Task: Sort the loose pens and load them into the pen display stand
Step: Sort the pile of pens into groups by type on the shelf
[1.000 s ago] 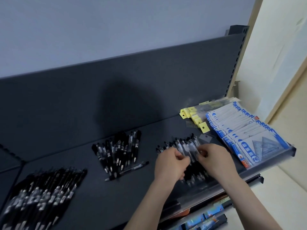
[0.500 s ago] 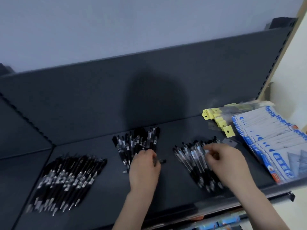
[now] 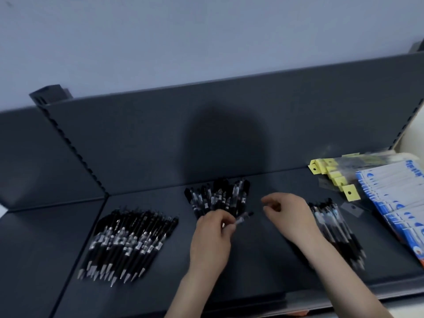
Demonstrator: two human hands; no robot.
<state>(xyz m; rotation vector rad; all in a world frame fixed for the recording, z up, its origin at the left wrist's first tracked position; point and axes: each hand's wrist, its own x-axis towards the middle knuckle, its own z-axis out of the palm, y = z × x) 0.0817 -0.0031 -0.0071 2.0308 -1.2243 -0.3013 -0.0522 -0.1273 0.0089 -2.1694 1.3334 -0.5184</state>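
Observation:
Three heaps of black pens lie on a dark shelf [image 3: 252, 267]: a large left heap [image 3: 128, 239], a middle heap [image 3: 220, 197] and a right heap [image 3: 332, 228]. My left hand [image 3: 212, 235] sits just in front of the middle heap and pinches a single black pen [image 3: 243, 218] that points up and to the right. My right hand [image 3: 290, 216] hovers between the middle and right heaps with loosely curled fingers that hold nothing. Its wrist covers part of the right heap. No pen display stand is in view.
Yellow-tagged clear packets [image 3: 332, 177] and a row of blue-and-white packaged sets [image 3: 394, 198] fill the shelf's right end. A dark back panel [image 3: 183, 138] rises behind the pens. A slotted upright [image 3: 75, 150] divides this shelf from the one on the left.
The view has swung left. My left hand has lifted a single pen at the middle heap. My right hand has left the right heap and moved left towards the middle.

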